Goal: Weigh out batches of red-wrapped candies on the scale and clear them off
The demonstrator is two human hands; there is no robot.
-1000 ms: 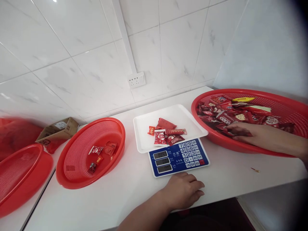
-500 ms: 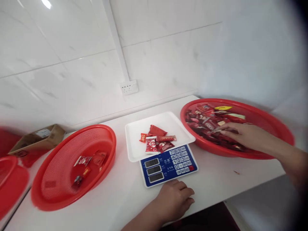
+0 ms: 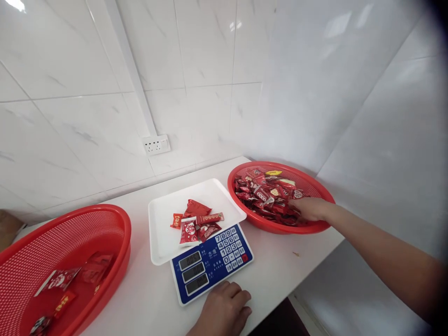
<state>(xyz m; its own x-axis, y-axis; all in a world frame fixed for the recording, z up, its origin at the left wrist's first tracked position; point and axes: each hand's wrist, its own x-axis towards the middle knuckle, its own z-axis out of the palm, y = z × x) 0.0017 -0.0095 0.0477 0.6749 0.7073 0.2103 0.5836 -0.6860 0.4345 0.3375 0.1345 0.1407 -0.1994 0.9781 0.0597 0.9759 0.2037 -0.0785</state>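
Note:
My right hand (image 3: 311,208) reaches into the right-hand red plastic basket (image 3: 317,184), its fingertips buried among many small wrapped snack packets (image 3: 261,193). What those fingers hold, if anything, is hidden. Loosely curled, my left hand (image 3: 226,308) rests on the table just in front of a blue and white digital scale (image 3: 213,254). No object shows in it. On the scale's white tray (image 3: 164,205) lies a small heap of red packets (image 3: 189,231), including a long slim one (image 3: 212,218) and a small orange-red one (image 3: 176,220).
At left stands another red basket (image 3: 119,224) with several packets (image 3: 59,280) in it. A cardboard box (image 3: 9,228) shows at the far left edge. Behind the white table (image 3: 140,284) is a tiled wall with a socket (image 3: 157,145). A small scrap (image 3: 296,254) lies near the table's front edge.
The view has swung to the right, so everything sits farther left. My right hand has sunk deeper into the packets. My left hand stays by the scale, and the tray's heap looks the same.

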